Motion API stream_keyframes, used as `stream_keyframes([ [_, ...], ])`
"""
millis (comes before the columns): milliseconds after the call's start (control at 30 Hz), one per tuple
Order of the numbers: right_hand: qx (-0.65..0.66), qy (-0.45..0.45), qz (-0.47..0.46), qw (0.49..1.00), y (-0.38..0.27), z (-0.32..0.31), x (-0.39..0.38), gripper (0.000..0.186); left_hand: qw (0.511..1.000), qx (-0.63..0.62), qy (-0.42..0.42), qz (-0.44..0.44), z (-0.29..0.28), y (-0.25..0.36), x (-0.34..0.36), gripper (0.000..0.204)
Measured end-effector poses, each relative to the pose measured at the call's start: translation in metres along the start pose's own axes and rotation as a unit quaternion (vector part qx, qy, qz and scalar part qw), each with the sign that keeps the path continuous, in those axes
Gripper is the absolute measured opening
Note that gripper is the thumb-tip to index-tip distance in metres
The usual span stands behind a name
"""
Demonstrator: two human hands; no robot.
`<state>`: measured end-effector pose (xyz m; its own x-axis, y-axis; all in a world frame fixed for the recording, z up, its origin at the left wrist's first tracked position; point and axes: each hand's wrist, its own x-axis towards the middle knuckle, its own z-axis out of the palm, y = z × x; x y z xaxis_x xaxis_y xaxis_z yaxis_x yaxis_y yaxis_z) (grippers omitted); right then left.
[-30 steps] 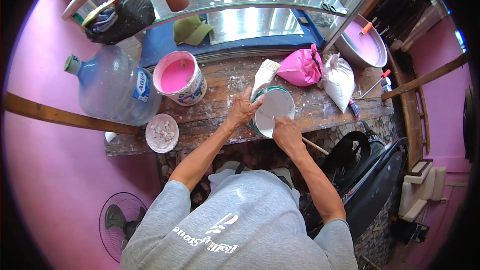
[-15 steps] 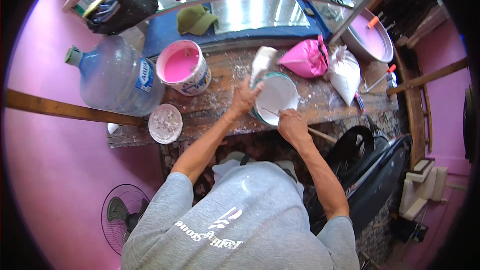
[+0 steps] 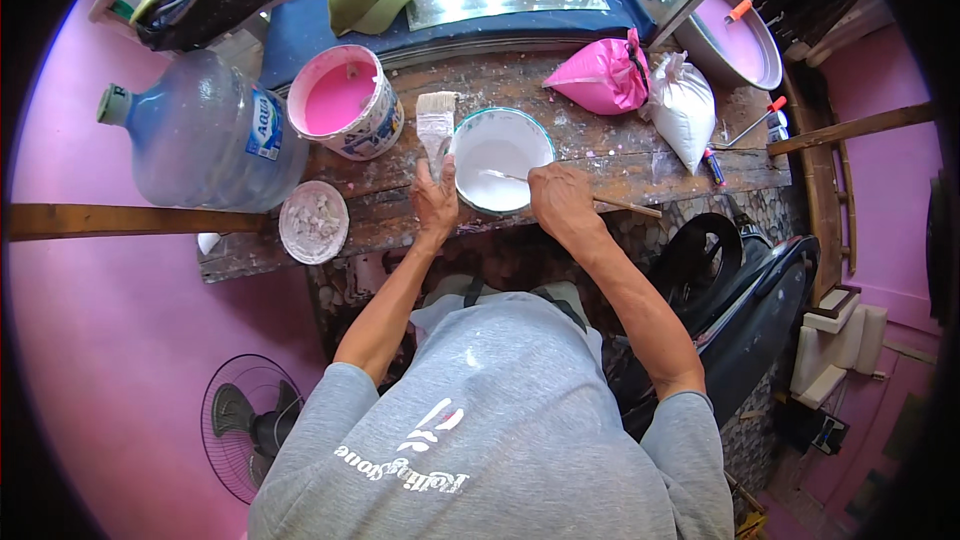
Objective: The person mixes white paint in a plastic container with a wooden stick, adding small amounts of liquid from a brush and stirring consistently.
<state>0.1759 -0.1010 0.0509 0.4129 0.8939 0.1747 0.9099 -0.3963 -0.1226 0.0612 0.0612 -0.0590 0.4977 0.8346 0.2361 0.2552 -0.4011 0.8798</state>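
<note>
In my left hand [image 3: 435, 203] is a wide paintbrush [image 3: 436, 122], its white-coated bristles pointing away from me. The hand is beside the left rim of a white bucket [image 3: 461, 155] with a greenish edge. White paint [image 3: 497, 154] shows inside it. My right hand [image 3: 564, 198], closed at the bucket's near right rim, grips a thin wooden stick [image 3: 628, 207]. The stick's white-coated end reaches into the bucket; its other end sticks out to the right.
Left on the wooden table [image 3: 390, 195] stand a pink paint bucket [image 3: 372, 132], a large water bottle [image 3: 200, 135] and a crusted lid [image 3: 313, 223]. Pink [image 3: 600, 77] and white bags [image 3: 684, 110] are at the right, near a paint tray [image 3: 768, 45]. A motorbike [image 3: 760, 325] stands below right.
The paintbrush has moved from slanting over the bucket's far left rim to upright beside it. The stick's coated end shows more clearly inside the bucket. The whole view has shifted slightly.
</note>
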Motion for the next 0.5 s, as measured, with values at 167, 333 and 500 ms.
stream_keyframes([
  [167, 0.01, -0.005, 0.037, 0.999, 0.0, -0.01, -0.002, 0.012, 0.995, 0.039, -0.073, -0.059, -0.015, -0.001, 0.029, 0.062],
  [333, 0.036, -0.046, 0.066, 0.996, -0.003, -0.016, -0.011, 0.012, 0.98, 0.063, -0.186, -0.037, -0.009, 0.006, 0.095, 0.058],
  [500, 0.01, 0.015, 0.078, 0.997, -0.007, -0.023, -0.012, 0.013, 0.92, 0.017, -0.389, -0.048, 0.01, 0.03, 0.131, 0.048],
])
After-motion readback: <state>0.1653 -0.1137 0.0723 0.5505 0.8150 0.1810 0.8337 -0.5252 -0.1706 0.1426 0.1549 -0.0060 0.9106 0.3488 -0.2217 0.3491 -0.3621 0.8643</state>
